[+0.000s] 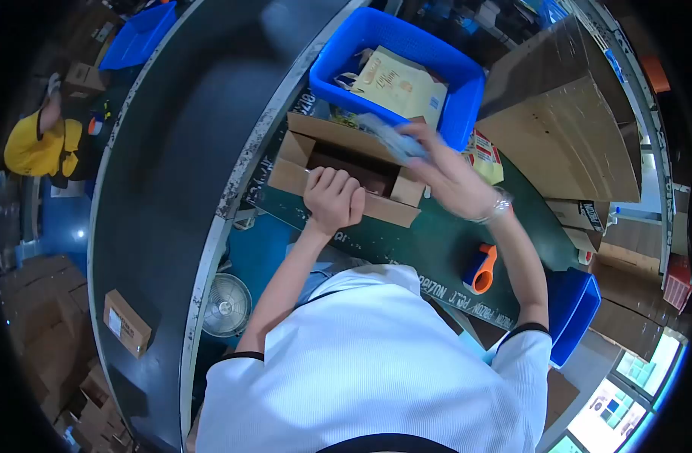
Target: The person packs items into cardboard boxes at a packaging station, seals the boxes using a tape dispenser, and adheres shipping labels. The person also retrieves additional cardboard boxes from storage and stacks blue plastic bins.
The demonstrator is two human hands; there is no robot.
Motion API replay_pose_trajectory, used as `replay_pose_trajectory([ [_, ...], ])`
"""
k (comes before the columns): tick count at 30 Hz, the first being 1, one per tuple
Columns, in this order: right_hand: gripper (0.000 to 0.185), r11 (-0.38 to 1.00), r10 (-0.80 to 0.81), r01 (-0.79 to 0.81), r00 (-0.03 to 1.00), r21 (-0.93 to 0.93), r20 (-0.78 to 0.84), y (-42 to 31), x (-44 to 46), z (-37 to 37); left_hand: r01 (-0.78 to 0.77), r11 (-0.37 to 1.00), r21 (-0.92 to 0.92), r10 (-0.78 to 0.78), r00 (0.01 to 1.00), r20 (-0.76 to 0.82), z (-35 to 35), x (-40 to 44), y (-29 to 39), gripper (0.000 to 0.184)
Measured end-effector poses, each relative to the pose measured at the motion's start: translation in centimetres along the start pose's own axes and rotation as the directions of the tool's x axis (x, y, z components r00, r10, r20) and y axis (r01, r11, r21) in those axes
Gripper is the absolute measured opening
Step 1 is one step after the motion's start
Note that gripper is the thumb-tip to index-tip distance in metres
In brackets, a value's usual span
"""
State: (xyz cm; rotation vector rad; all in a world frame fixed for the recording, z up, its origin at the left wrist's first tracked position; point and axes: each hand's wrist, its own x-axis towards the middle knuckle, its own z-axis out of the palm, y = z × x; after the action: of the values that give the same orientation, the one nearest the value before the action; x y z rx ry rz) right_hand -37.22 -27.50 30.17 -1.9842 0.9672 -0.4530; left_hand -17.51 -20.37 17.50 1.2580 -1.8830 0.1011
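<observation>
An open cardboard box sits on the green workbench in front of me, its flaps folded outward and its inside dark. My left hand is closed over the near edge of this box, fingers curled. Above the box's right side, my right hand grips a pale bluish plastic packet, smeared by motion. Just behind the box stands a blue plastic basket with cream printed bags in it. An orange and blue tape dispenser lies on the bench near my right forearm.
To the left runs a dark conveyor belt with a metal rail, carrying a small carton. Large cardboard boxes stand at right, above a blue bin. A person in yellow is across the belt. A fan sits below.
</observation>
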Motion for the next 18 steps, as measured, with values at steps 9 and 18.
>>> replay_pose_trajectory([
  [9,0.038,0.899,-0.139,0.277,0.916,-0.34,0.377,-0.6,9.4,8.7,-0.045,0.999,0.014,0.047,0.98,-0.195,0.5,-1.6,-0.2,0.021],
  [18,0.043,0.704,0.006,-0.048,0.998,-0.708,-0.062,1.7,0.6,6.9,-0.107,0.991,0.079,0.125,0.952,-0.279,0.7,-1.5,0.1,0.017],
])
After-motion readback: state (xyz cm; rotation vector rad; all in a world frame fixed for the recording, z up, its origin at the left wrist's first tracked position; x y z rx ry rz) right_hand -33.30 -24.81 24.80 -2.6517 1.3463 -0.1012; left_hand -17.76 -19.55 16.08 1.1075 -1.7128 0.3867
